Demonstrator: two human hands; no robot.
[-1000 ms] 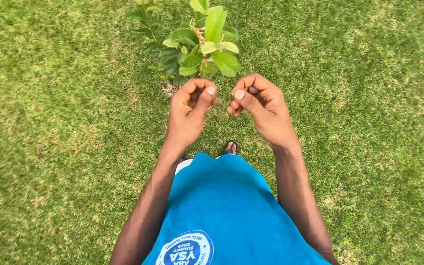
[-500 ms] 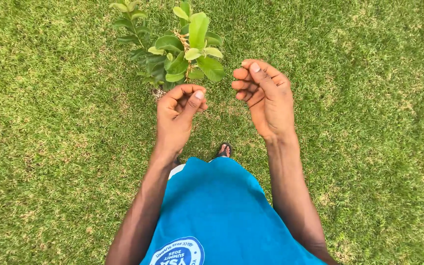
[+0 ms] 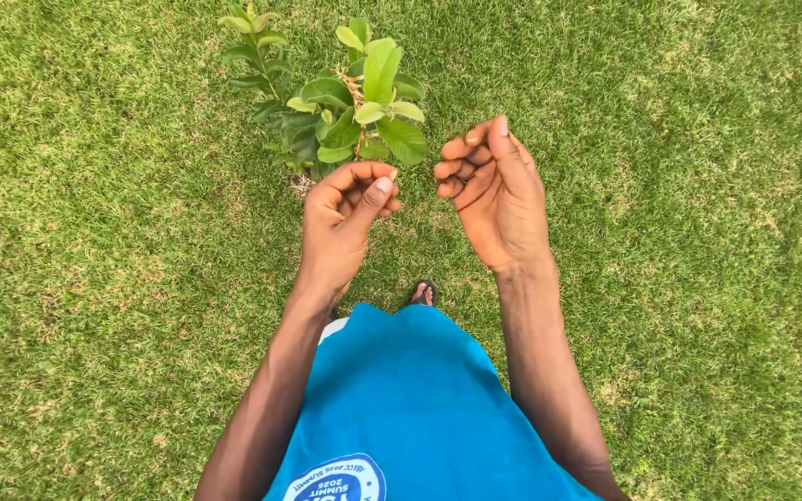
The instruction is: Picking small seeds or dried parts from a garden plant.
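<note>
A small leafy sapling (image 3: 350,107) with broad green leaves grows out of the lawn just ahead of me. My left hand (image 3: 343,223) is held below it, fingers curled in with the thumb pressed against them; nothing shows inside. My right hand (image 3: 494,195) is raised beside it, palm turned toward me, fingers loosely bent and apart, holding nothing. Both hands hover a little short of the sapling's lowest leaves without touching them.
Short green grass (image 3: 698,232) spreads all around. My blue shirt (image 3: 410,408) fills the bottom of the view, and a sandalled foot (image 3: 422,294) peeks out beneath my hands.
My right hand has opened out from a pinch and turned its palm toward me. My hands have moved apart. The left hand stays curled.
</note>
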